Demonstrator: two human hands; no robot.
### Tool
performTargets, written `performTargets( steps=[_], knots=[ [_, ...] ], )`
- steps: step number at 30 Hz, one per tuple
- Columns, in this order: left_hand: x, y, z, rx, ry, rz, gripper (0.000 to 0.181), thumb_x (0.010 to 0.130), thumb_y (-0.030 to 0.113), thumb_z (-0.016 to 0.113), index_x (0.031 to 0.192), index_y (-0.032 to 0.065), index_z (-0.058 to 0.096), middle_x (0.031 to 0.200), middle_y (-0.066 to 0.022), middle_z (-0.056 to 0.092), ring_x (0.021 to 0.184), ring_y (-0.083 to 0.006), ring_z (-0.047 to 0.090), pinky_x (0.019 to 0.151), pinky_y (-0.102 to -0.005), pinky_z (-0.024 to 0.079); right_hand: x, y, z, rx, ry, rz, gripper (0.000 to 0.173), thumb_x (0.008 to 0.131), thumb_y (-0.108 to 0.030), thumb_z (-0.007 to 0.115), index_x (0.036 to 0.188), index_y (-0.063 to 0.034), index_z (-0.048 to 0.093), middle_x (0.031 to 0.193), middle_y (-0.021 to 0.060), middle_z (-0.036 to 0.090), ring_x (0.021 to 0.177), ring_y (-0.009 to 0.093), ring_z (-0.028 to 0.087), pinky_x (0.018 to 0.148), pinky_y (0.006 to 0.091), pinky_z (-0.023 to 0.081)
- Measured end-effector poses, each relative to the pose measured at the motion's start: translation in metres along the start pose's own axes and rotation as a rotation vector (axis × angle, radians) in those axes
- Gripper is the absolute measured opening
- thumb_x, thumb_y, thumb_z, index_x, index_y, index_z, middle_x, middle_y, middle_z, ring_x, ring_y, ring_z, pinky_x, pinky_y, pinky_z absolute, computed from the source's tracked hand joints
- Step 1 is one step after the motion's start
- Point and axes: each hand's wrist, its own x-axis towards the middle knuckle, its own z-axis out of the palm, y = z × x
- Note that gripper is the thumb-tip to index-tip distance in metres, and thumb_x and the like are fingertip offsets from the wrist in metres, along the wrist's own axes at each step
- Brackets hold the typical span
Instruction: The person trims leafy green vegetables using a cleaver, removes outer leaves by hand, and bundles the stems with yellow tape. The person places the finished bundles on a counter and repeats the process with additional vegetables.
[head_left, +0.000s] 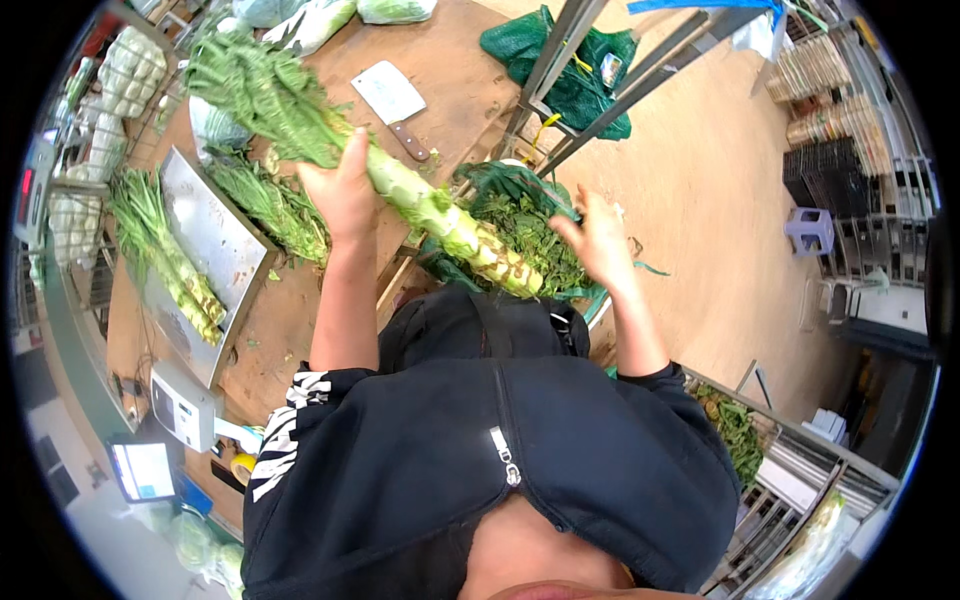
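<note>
My left hand (345, 187) grips a large stalk of celtuce (427, 206) around its upper stem. The leafy top points to the far left, and the thick trimmed base hangs toward my lap. My right hand (596, 236) is empty with its fingers apart, to the right of the stem and over a green mesh bag (517, 180) full of leaves (525, 225). A cleaver (390, 91) with a wooden handle lies on the wooden table (465, 82) beyond the stalk. More celtuce (277, 202) lies on the table beside my left forearm.
Celtuce stalks (169, 255) rest on a metal scale platform (206, 217) at the left, near its display unit (180, 405). A metal frame (540, 82) rises beyond the mesh bag. Another green mesh sack (592, 82) lies behind it. A plastic stool (810, 231) and stacked crates (825, 176) stand at the right.
</note>
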Motion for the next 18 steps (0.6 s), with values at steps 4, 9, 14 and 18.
performTargets(
  steps=[4, 9, 14, 18],
  knots=[
    [-0.023, 0.017, 0.014, 0.037, 0.010, 0.015, 0.045, 0.091, 0.000, 0.073, 0.128, -0.0012, 0.048, 0.117, -0.0115, 0.060, 0.103, -0.0186, 0.061, 0.089, -0.0326, 0.053, 0.026, -0.101, -0.026, 0.182, -0.146, -0.395, 0.055, 0.097, -0.045, 0.066, 0.127, 0.0008, 0.060, 0.119, 0.0215, 0.061, 0.114, 0.040, 0.059, 0.098, 0.0469, 0.047],
    [-0.028, 0.036, 0.008, 0.083, 0.051, -0.056, 0.047, 0.082, 0.002, 0.081, 0.117, -0.0011, 0.051, 0.104, -0.0128, 0.066, 0.089, -0.0208, 0.067, 0.076, -0.0354, 0.058, 0.044, -0.145, 0.021, 0.568, -0.238, -0.265, 0.028, 0.103, -0.020, 0.056, 0.085, 0.0010, 0.056, 0.073, 0.0165, 0.053, 0.066, 0.030, 0.050, 0.066, 0.0411, 0.045],
    [-0.019, 0.055, -0.051, 0.187, 0.097, 0.201, 0.065, 0.079, 0.007, 0.079, 0.132, -0.0009, 0.042, 0.114, -0.0146, 0.062, 0.102, -0.0231, 0.064, 0.089, -0.0385, 0.055, 0.029, -0.183, 0.049, 0.571, -0.380, -0.386, 0.030, 0.108, -0.017, 0.053, 0.084, 0.0011, 0.050, 0.068, 0.0075, 0.041, 0.068, 0.013, 0.036, 0.059, 0.0326, 0.036],
    [-0.006, 0.063, -0.103, 0.110, 0.119, 0.239, 0.064, 0.079, 0.006, 0.079, 0.131, -0.0002, 0.043, 0.114, -0.0140, 0.062, 0.102, -0.0232, 0.064, 0.091, -0.0382, 0.054, 0.031, -0.212, 0.082, 0.533, -0.344, -0.486, 0.030, 0.105, -0.016, 0.058, 0.082, 0.0018, 0.056, 0.064, 0.0162, 0.047, 0.055, 0.027, 0.043, 0.057, 0.0388, 0.039]
  ],
)
